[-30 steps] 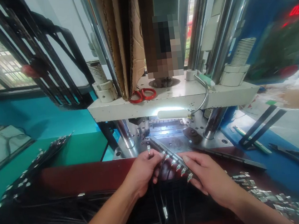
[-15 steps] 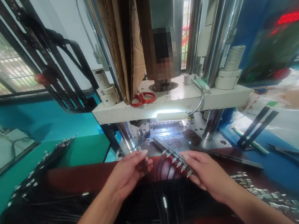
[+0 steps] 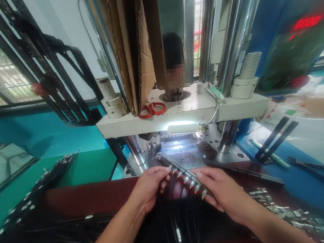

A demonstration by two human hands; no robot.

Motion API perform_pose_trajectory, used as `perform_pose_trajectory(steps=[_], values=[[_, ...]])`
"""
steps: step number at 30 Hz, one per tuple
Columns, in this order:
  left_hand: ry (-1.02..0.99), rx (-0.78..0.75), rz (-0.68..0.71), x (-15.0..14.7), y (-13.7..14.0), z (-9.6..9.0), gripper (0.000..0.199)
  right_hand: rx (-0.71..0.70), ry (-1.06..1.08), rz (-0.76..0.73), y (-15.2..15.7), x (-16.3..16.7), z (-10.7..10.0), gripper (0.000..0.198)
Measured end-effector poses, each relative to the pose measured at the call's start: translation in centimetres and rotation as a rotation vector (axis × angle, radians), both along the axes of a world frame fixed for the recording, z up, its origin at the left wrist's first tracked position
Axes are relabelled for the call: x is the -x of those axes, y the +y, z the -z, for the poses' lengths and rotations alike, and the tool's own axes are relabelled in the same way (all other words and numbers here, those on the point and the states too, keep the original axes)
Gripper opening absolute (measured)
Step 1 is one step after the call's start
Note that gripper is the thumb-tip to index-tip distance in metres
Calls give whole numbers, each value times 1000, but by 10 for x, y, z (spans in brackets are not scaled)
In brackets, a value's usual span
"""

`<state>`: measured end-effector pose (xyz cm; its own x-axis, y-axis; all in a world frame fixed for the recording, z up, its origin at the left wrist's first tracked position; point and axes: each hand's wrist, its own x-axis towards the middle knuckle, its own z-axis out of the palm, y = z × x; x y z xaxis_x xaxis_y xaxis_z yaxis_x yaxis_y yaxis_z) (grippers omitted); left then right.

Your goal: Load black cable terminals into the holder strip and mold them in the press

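Inspector: State the position of the dark metal strip.
Clerk: In both hands, in front of the press plate, tilted from ten o'clock to four o'clock. Further bearings take the strip as the dial's centre.
Inspector: Condition of the left hand?
Clerk: At nine o'clock, thumb and fingers pinched on a small metal connector at the upper part of the strip.
Inspector: And the right hand?
Clerk: At three o'clock, grasping the lower part of the strip between thumb and fingers.
Inspector: What does the strip carry?
Clerk: A row of silver connectors along its near edge; black leads hang below, toward six o'clock.
Inspector: Surroundings?
Clerk: A mass of black cables covers the dark red counter at eight o'clock. Silver pieces lie heaped between three and four. A lit white lamp sits at twelve, under the plate's front edge. Red-handled scissors lie on the plate at eleven. A red digital display glows at two.
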<state>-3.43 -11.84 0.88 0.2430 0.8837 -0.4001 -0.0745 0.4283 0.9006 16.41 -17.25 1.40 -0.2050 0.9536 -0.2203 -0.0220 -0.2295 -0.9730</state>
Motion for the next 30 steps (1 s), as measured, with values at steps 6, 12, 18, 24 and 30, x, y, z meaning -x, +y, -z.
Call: perform_pose_trajectory(steps=[6, 12, 18, 24, 30], values=[[-9, -20, 35, 1, -2, -1, 24, -18, 3, -12, 1, 1, -2, 38], [-8, -11, 56, 1, -2, -2, 28, -16, -19, -29, 0, -1, 0, 40], [-39, -2, 64, 2, -1, -1, 27, -7, -70, -37, 0, -1, 2, 42], [-66, -3, 73, 5, -2, 1, 25, -43, -131, -82, 0, -1, 3, 43], [-72, -68, 72, 20, 0, -19, 26, -8, -15, -144, -3, -12, -13, 39]])
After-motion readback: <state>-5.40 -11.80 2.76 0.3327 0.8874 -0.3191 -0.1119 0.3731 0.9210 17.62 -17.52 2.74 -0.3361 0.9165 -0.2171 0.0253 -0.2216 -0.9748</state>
